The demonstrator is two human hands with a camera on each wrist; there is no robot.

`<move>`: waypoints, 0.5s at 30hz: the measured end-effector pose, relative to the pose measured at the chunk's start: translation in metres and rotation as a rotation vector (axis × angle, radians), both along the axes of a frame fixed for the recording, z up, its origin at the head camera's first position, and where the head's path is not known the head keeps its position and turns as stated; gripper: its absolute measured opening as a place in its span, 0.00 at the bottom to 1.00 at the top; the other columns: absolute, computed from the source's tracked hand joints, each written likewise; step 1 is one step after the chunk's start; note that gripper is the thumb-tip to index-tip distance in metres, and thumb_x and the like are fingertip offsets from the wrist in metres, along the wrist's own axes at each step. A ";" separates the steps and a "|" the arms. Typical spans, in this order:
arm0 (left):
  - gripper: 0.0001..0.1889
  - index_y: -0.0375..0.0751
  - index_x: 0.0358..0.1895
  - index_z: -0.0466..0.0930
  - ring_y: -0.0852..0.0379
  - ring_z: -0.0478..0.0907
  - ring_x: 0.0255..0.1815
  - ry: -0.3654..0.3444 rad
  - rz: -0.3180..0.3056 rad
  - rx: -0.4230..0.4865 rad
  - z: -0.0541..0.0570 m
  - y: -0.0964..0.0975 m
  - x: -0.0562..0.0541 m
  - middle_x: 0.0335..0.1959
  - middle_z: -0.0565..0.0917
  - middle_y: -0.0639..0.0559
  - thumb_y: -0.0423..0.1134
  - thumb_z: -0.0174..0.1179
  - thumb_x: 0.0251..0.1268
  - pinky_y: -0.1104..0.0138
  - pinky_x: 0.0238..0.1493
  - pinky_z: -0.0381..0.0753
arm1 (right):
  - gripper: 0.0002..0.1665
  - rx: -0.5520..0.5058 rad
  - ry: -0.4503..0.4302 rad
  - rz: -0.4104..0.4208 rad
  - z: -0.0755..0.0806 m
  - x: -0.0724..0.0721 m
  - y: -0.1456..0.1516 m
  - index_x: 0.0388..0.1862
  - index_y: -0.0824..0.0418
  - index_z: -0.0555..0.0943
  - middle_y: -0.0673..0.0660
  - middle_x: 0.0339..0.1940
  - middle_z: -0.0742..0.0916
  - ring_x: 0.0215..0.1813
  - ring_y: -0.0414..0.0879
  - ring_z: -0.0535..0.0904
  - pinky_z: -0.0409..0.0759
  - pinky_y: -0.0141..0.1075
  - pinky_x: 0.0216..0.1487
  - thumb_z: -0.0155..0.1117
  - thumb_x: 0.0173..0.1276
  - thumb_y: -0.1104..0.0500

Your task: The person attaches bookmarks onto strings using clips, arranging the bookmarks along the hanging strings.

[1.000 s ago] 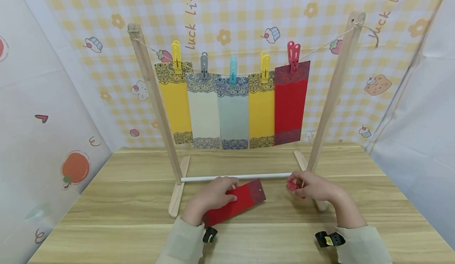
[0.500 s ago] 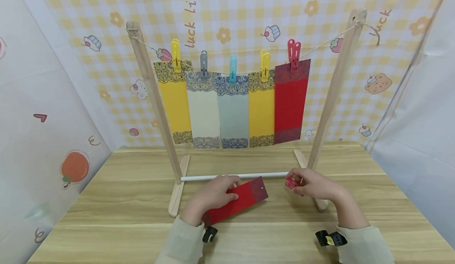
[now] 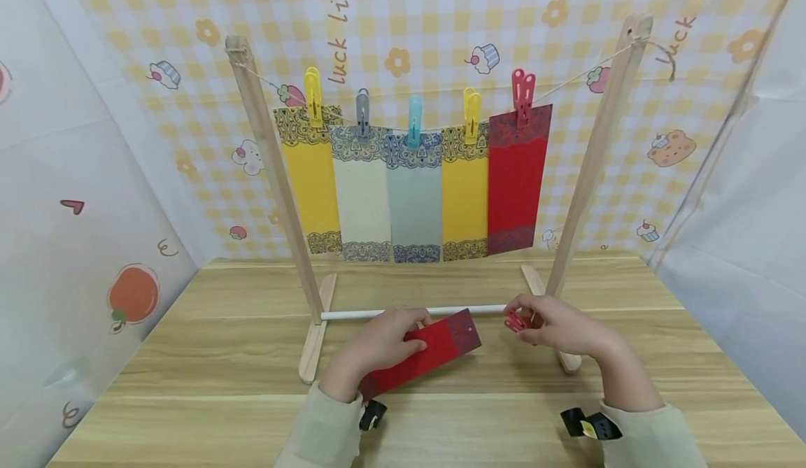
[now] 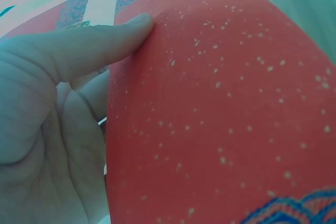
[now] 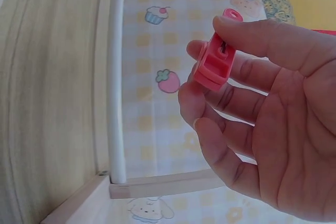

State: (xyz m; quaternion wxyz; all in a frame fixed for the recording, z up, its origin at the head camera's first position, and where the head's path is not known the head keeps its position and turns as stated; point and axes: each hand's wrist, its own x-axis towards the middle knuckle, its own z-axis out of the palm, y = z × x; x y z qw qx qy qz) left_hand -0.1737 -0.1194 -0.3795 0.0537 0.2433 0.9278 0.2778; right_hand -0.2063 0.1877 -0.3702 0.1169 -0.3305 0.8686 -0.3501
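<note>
My left hand (image 3: pixel 385 345) pinches a red paper card (image 3: pixel 428 355) by its long edge, thumb on the near face. In the left wrist view, gold flecks dot the card (image 4: pixel 226 93), and a blue pattern shows at its lower corner. The card's far end tilts up above the table. To the right, my right hand (image 3: pixel 560 324) holds a red clothespin (image 3: pixel 516 322) between thumb and fingers, close by the rack's right foot. The right wrist view shows the clothespin (image 5: pixel 215 61) with the thumb on one handle.
Behind the hands stands a wooden rack (image 3: pixel 277 181) with a white crossbar (image 3: pixel 359 315) low down. Its string (image 3: pixel 573 80) bears several patterned cards, among them a red one (image 3: pixel 516 181) at the right, each under a clothespin. A checked cloth (image 3: pixel 434 34) hangs behind.
The left hand has raised the card's far end and shifted it slightly right. The right hand has lifted a little with the clothespin.
</note>
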 end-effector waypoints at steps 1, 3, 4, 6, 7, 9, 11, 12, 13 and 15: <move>0.08 0.45 0.46 0.81 0.61 0.76 0.37 0.003 -0.002 0.001 0.000 0.000 0.000 0.38 0.85 0.53 0.33 0.63 0.66 0.63 0.46 0.78 | 0.17 -0.002 0.003 0.001 0.001 0.001 0.000 0.53 0.68 0.76 0.52 0.33 0.82 0.33 0.38 0.75 0.76 0.30 0.31 0.64 0.67 0.65; 0.07 0.46 0.46 0.81 0.61 0.76 0.36 0.011 -0.009 0.002 0.001 0.001 0.001 0.37 0.85 0.54 0.33 0.63 0.67 0.64 0.45 0.77 | 0.17 -0.002 0.012 0.003 0.003 0.003 -0.001 0.54 0.68 0.77 0.51 0.33 0.82 0.33 0.37 0.75 0.76 0.30 0.31 0.64 0.68 0.65; 0.07 0.46 0.46 0.81 0.61 0.76 0.35 0.015 -0.013 0.002 0.001 0.001 0.001 0.36 0.85 0.54 0.33 0.63 0.67 0.64 0.45 0.77 | 0.17 0.000 0.020 0.005 0.004 0.004 -0.001 0.54 0.67 0.77 0.51 0.33 0.82 0.33 0.37 0.75 0.77 0.30 0.31 0.65 0.68 0.65; 0.07 0.46 0.46 0.81 0.62 0.75 0.34 0.022 -0.018 -0.001 0.001 0.001 0.001 0.36 0.85 0.55 0.34 0.62 0.67 0.65 0.45 0.77 | 0.17 0.002 0.040 0.009 0.006 0.006 -0.001 0.54 0.67 0.77 0.50 0.33 0.82 0.34 0.36 0.75 0.77 0.30 0.32 0.65 0.68 0.64; 0.07 0.46 0.47 0.81 0.62 0.75 0.34 0.023 -0.018 -0.004 0.001 0.001 0.001 0.36 0.85 0.55 0.34 0.62 0.67 0.65 0.45 0.77 | 0.17 0.004 0.048 0.009 0.007 0.007 -0.001 0.54 0.66 0.77 0.50 0.33 0.82 0.34 0.36 0.75 0.77 0.30 0.32 0.65 0.68 0.64; 0.08 0.47 0.47 0.81 0.63 0.75 0.33 0.025 -0.017 -0.007 0.002 0.002 0.002 0.36 0.85 0.56 0.35 0.62 0.68 0.66 0.44 0.77 | 0.17 0.009 0.069 0.016 0.010 0.009 -0.001 0.54 0.66 0.77 0.49 0.34 0.83 0.34 0.36 0.75 0.78 0.30 0.33 0.65 0.68 0.64; 0.08 0.47 0.48 0.81 0.63 0.75 0.33 0.023 -0.013 -0.007 0.003 0.002 0.002 0.36 0.85 0.56 0.35 0.62 0.68 0.67 0.43 0.77 | 0.17 0.010 0.089 0.020 0.012 0.010 -0.001 0.54 0.66 0.77 0.49 0.35 0.83 0.35 0.36 0.75 0.78 0.31 0.34 0.65 0.68 0.64; 0.09 0.47 0.48 0.81 0.63 0.75 0.33 0.025 -0.012 -0.006 0.003 0.002 0.002 0.36 0.85 0.56 0.36 0.62 0.68 0.67 0.43 0.77 | 0.17 0.011 0.098 0.021 0.013 0.011 -0.001 0.54 0.66 0.77 0.49 0.35 0.83 0.36 0.36 0.75 0.78 0.31 0.35 0.65 0.68 0.64; 0.09 0.47 0.48 0.81 0.63 0.75 0.33 0.025 -0.009 -0.006 0.004 0.002 0.002 0.37 0.85 0.56 0.36 0.62 0.68 0.67 0.43 0.77 | 0.17 0.011 0.103 0.020 0.014 0.012 -0.001 0.55 0.66 0.77 0.49 0.35 0.83 0.36 0.36 0.75 0.78 0.31 0.35 0.65 0.68 0.64; 0.09 0.48 0.49 0.81 0.63 0.75 0.33 0.025 -0.004 -0.003 0.005 0.002 0.003 0.37 0.85 0.56 0.36 0.62 0.68 0.67 0.43 0.77 | 0.18 0.012 0.111 0.020 0.015 0.013 -0.001 0.55 0.65 0.77 0.48 0.35 0.83 0.36 0.36 0.76 0.78 0.32 0.35 0.65 0.68 0.64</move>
